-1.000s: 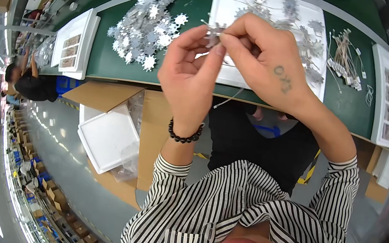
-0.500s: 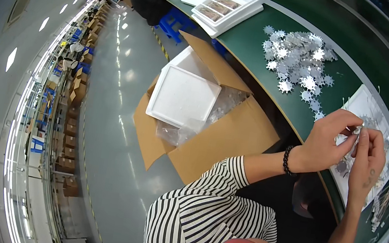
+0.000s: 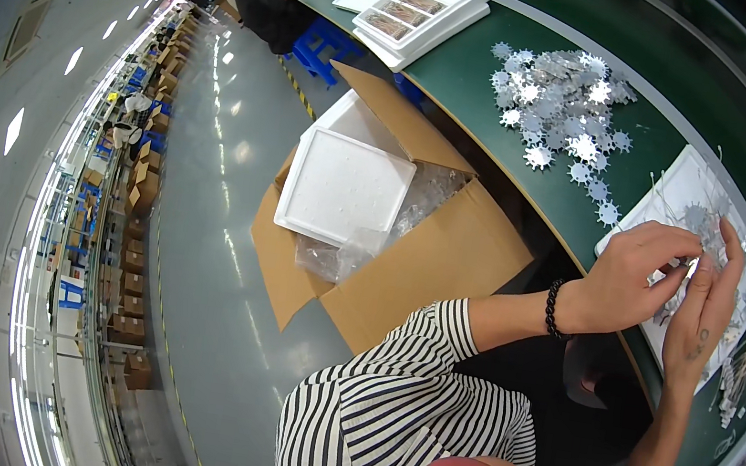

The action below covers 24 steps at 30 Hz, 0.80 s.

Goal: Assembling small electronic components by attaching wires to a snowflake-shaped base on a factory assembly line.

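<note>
Over a white tray [image 3: 627, 223] on the green bench, my two hands meet at the fingertips. My left hand [image 3: 641, 278], with a black bracelet at its wrist, is closed in a pinch on something small, mostly hidden by the fingers. Against it rests the thumb of my right hand [image 3: 703, 316], whose index finger is stretched upward; a bright silvery bit shows between the hands, its kind unclear. Beneath them lie gear-shaped silver metal pieces [image 3: 695, 219] and thin leads. Farther along the bench sits a heap of the same star-like pieces [image 3: 557, 97].
Right of the tray lies a bundle of thin wired parts [image 3: 741, 375]. White foam trays [image 3: 468, 18] stand at the bench's far end. A carton [image 3: 431, 261] holding a white foam lid [image 3: 346, 188] stands left of the bench. A seated person [image 3: 263, 0] works farther off.
My right index finger has straightened upward, away from the pinch. The hands stay together over the tray. The whole view has shifted slightly.
</note>
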Motion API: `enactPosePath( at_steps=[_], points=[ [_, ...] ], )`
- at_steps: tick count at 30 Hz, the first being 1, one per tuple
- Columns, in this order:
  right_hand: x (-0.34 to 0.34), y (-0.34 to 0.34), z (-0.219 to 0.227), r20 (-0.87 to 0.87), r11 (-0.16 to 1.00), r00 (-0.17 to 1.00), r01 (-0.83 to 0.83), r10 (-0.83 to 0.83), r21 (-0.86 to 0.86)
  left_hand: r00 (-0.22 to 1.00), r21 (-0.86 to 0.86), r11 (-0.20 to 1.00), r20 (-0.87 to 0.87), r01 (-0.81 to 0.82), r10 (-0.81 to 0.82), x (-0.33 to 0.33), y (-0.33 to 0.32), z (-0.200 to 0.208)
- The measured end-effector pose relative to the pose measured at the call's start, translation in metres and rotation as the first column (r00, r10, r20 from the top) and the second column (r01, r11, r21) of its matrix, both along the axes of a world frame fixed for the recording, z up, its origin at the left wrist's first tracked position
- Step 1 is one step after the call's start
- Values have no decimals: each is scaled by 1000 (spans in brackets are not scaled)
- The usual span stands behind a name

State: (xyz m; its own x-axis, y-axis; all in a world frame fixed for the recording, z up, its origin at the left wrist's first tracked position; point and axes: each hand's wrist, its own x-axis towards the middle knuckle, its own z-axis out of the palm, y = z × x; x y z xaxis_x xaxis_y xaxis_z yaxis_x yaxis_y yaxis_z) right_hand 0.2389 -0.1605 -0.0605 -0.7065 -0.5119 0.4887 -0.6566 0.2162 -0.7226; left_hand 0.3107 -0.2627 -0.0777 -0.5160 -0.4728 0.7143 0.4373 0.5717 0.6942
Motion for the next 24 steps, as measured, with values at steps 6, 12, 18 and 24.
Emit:
enactPosePath(
  at_steps=[6, 12, 18, 24],
  points=[
    [0, 22, 9, 241, 990, 960, -138, 140, -24, 933, 424, 867, 120, 260, -339, 5, 8, 9],
    [-5, 35, 34, 435, 967, 883, -238, 175, 93, 889, 491, 797, 94, 351, -449, 8, 4, 6],
    [-3, 51, 12, 241, 977, 954, -200, 177, 72, 904, 299, 914, 243, 274, -350, 8, 19, 5],
    [-14, 63, 6, 288, 964, 930, -258, 228, 69, 903, 316, 919, 279, 235, -327, 2, 13, 4]
  ],
)
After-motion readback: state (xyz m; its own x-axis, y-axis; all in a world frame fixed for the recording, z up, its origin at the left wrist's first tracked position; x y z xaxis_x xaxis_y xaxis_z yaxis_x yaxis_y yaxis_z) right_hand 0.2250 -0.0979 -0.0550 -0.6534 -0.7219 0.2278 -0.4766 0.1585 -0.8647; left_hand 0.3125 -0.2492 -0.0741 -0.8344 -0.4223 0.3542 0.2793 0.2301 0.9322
